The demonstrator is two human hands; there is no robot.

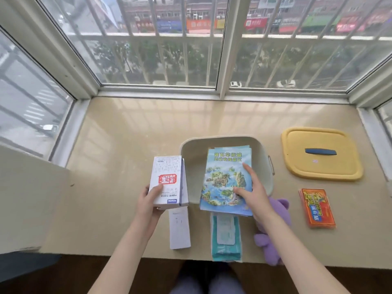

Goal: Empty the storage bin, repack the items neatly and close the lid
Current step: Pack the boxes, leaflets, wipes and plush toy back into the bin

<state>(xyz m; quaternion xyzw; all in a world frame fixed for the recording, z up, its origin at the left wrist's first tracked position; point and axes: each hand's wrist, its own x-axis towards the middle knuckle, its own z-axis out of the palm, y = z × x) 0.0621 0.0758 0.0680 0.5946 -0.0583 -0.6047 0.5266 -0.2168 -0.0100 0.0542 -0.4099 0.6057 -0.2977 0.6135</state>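
The left hand (151, 197) has its grip curled round a white box (167, 179) just left of the storage bin (193, 158). The right hand (252, 187) has its grip on the map brochures (224, 179) (thumb and forefinger on top), which sit over the bin. The yellow lid (322, 164) lies apart on the surface (127, 145).

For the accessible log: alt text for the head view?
Right hand holds a blue map booklet over the open bin; left hand holds a white box beside it. Yellow lid, red packet, purple plush, wipes and carton lie on the sill.
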